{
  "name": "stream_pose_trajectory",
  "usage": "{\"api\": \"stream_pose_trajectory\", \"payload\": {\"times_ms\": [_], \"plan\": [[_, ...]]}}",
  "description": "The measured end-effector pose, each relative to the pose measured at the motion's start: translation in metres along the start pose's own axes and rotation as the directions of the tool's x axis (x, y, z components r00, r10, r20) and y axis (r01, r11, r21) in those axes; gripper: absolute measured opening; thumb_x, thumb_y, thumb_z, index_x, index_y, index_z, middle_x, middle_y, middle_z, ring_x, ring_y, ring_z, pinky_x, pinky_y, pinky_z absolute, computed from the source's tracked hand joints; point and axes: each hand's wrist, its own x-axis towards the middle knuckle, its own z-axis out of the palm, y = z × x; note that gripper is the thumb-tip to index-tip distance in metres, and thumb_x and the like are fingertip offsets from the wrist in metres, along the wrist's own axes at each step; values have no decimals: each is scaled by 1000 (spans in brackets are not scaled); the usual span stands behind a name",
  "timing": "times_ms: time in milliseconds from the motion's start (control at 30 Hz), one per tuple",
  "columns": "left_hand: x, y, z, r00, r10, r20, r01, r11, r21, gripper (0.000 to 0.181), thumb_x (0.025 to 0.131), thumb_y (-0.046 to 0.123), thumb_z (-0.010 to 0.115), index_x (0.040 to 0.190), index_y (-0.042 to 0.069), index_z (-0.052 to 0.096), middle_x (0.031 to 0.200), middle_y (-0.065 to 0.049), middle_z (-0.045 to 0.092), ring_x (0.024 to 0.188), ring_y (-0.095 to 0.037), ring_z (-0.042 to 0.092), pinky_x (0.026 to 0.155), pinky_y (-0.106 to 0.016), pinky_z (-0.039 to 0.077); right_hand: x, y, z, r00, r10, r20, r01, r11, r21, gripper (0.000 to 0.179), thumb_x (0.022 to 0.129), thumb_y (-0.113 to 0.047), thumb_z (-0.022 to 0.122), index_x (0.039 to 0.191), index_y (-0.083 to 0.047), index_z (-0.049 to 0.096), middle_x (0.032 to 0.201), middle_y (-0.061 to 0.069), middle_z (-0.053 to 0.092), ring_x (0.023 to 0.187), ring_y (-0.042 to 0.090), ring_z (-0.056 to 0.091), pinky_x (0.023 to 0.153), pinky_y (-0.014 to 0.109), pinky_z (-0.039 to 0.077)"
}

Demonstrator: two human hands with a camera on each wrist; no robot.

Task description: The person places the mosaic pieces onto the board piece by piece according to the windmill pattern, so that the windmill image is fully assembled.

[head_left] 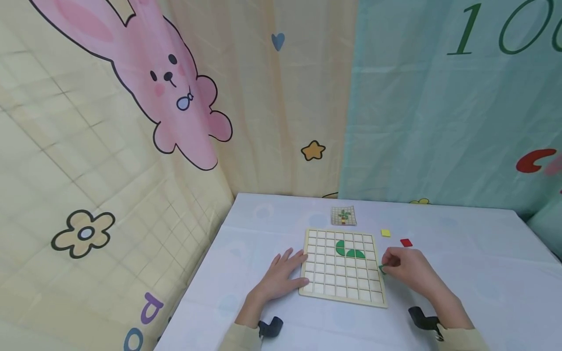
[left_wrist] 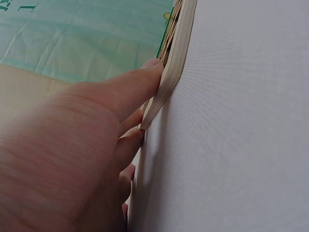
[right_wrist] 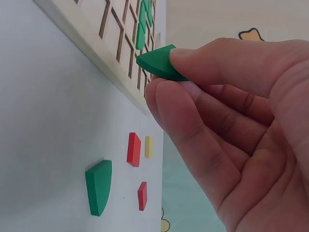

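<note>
A wooden grid board (head_left: 326, 280) lies on the table, with several green quarter-circle tiles (head_left: 340, 248) in its upper middle cells. My left hand (head_left: 278, 277) rests at the board's left side, fingers extended and touching the edge; in the left wrist view the thumb presses against the board's rim (left_wrist: 175, 72). Just beyond the right edge, my right hand (head_left: 414, 271) pinches a green quarter-circle tile (right_wrist: 161, 63) between thumb and fingers, held above the tabletop. The remaining fingers fold in behind it.
Behind the board lies a small pattern card (head_left: 343, 216). To the right are a yellow square tile (head_left: 385, 233) and a red tile (head_left: 406, 242). The right wrist view shows another red tile (right_wrist: 142, 196) and a loose green tile (right_wrist: 99, 187) on the white tablecloth.
</note>
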Motion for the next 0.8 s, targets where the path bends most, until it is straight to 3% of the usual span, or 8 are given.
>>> {"api": "stream_pose_trajectory", "payload": {"times_ms": [367, 800], "plan": [[-1, -1, 1, 1000, -14, 0, 14, 1000, 8, 71, 95, 53, 61, 156, 24, 39, 162, 8, 32, 154, -24, 10, 123, -52, 5, 5, -10, 7, 999, -28, -32, 30, 998, 59, 15, 83, -7, 81, 84, -15, 67, 80, -4, 65, 76, 17, 59, 65, 31, 53], [0, -1, 1, 1000, -4, -5, 4, 1000, 13, 70, 96, 53, 60, 156, 23, 40, 162, 6, 32, 154, -25, 11, 123, -53, 5, 15, -17, 21, 996, 23, -81, -14, 994, 106, 12, 84, -9, 81, 89, -13, 71, 80, -2, 65, 77, 18, 59, 70, 31, 55]]}}
